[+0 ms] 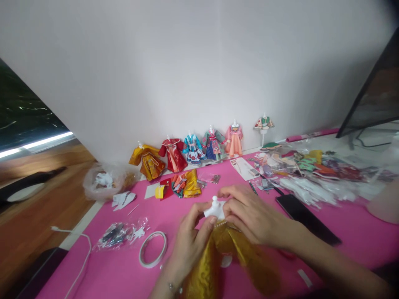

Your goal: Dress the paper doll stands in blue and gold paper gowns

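Head view, one entry: your left hand point(190, 236) pinches the white mannequin point(215, 208) from the left, fingers closed on its torso; your right hand point(252, 216) closes over the mannequin from the right, fingertips on its shoulder. The mannequin sits low at centre, above the pink mat point(124, 274), its small knob head up. A gold dress point(230, 257) hangs from the mannequin between your wrists, its folds spreading down toward you. Left of your left hand, flat on the mat: a tape roll point(152, 249); just beyond it, a clear bag point(120, 234) of small parts. A white cable point(77, 249) runs off the mat's left edge. Beyond your hands lies a heap of folded paper point(182, 185), red, yellow and orange. Against the wall stands a row of finished dresses point(193, 151), from gold at left through red, blue and teal to pink, with one short dress on a stand point(263, 124) to their right. A plastic bag point(102, 182) sits at the mat's far left corner. Right of your right hand, touching nothing you hold: a dark phone point(307, 218), lying aslant. Behind it, a litter of packets point(311, 174) with printed sheets and white cut-outs. A dark screen point(374, 95) stands at far right.
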Motion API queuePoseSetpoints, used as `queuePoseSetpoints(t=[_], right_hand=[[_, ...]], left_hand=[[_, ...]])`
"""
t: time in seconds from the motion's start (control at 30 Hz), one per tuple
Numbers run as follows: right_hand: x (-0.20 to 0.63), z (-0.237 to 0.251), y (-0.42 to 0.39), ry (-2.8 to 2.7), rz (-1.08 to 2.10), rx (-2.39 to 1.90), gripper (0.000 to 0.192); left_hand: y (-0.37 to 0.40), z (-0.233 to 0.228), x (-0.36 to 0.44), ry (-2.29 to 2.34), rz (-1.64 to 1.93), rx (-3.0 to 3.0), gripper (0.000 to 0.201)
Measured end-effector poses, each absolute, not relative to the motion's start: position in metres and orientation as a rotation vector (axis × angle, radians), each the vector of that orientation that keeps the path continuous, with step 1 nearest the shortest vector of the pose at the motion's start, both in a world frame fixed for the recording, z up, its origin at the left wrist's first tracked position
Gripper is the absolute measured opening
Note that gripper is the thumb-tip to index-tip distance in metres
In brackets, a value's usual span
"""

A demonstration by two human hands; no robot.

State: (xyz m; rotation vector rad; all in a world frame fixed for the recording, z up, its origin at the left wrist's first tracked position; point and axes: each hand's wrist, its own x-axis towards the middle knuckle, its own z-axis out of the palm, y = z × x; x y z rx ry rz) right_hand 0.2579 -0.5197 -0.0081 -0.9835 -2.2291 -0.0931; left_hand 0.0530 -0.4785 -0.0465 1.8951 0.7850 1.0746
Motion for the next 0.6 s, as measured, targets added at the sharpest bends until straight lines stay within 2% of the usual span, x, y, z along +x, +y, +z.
queuePoseSetpoints(t=[0.23, 0.33, 0.43, 0.5, 0.53, 0.6], right_hand=[[0.255, -0.012, -0.521, -2.154, 0.169, -0.965, 0.015], [0.256, -0.015, -0.52, -2.035, 0.303, -0.909, 0.005], [0.255, -0.018, -0.517, -1.912, 0.395, -0.877, 0.018], [0.251, -0.021, -0.515, -1.862, 0.44, -0.867, 0.018], [0.249, -0.021, -0.515, -1.848, 0.46, -0.86, 0.017], [0.245, -0.023, -0.515, -1.828, 0.495, -0.848, 0.018]], left_hand=[[-0.478, -0.054, 0.057, 0.85, 1.162, 1.878, 0.017], [-0.48, -0.055, 0.056, 0.848, 1.164, 1.864, 0.016], [-0.484, -0.053, 0.052, 0.817, 1.142, 1.846, 0.016], [-0.486, -0.05, 0.049, 0.794, 1.118, 1.832, 0.016], [-0.487, -0.049, 0.047, 0.77, 1.097, 1.829, 0.018], [-0.489, -0.048, 0.045, 0.731, 1.045, 1.838, 0.036]])
